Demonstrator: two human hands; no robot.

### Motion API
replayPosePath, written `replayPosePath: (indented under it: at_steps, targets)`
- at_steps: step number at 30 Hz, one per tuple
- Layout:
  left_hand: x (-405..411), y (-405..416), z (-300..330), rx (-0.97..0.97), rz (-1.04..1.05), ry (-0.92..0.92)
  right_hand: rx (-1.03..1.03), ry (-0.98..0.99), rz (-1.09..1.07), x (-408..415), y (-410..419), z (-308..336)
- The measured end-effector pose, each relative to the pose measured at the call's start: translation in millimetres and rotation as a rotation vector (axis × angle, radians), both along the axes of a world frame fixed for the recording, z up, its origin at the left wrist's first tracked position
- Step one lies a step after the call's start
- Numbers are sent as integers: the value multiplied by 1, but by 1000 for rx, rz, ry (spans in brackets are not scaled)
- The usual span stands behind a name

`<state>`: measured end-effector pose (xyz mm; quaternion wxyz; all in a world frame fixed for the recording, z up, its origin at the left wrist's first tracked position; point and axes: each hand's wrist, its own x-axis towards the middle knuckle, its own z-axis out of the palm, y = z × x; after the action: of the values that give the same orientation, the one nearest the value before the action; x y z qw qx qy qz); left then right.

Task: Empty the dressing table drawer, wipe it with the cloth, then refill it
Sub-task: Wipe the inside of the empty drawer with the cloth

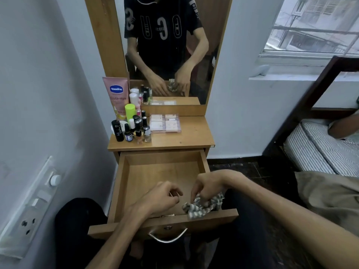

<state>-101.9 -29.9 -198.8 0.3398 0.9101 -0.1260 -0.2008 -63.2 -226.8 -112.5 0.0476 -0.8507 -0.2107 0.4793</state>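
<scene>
Cloth (202, 206) in drawer (124, 183), bottles (134, 125) on tabletop (186, 136)

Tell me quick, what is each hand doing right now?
Left hand: fingers curled over the open drawer, holding nothing I can see.
Right hand: gripping the striped cloth at the drawer's front edge.
</scene>
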Motion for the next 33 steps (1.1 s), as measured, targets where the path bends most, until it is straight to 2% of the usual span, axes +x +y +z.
replayPosePath:
  at_steps: [2, 6, 11, 13, 15, 17, 20, 23, 25, 29, 31, 33]
  targets:
    - [4, 2, 0, -16, 46, -24, 34, -151, 45, 6, 6, -1]
    - [10, 24, 8, -13, 170, -199, 85, -753, 207, 30, 34, -28]
    - [9, 65, 16, 46, 350, -355, -280, -942, 396, 50, 29, -65]
    - [7, 83, 15, 63, 412, -363, -326, -956, 376, 44, 23, -73]
    - [6, 98, 10, 55, 453, -353, -351, -879, 353, 32, 26, -72]
    - [5, 107, 7, 12, 485, -345, -326, -658, 287, 17, 35, -64]
    - [3, 110, 7, -69, 530, -362, -236, -226, 115, 2, 35, -50]
    - [-3, 112, 9, -128, 632, -405, -93, -45, -46, 7, 21, -41]
    - [-5, 116, 10, -145, 723, -438, 106, -91, -217, 13, 22, -35]
    - [-8, 129, 9, -121, 826, -378, 540, -500, -495, 14, 75, -29]
    - [-11, 135, 7, -131, 845, -324, 679, -568, -576, 18, 116, -38]
    - [-17, 139, 7, -187, 858, -267, 719, -615, -568, 20, 154, -53]
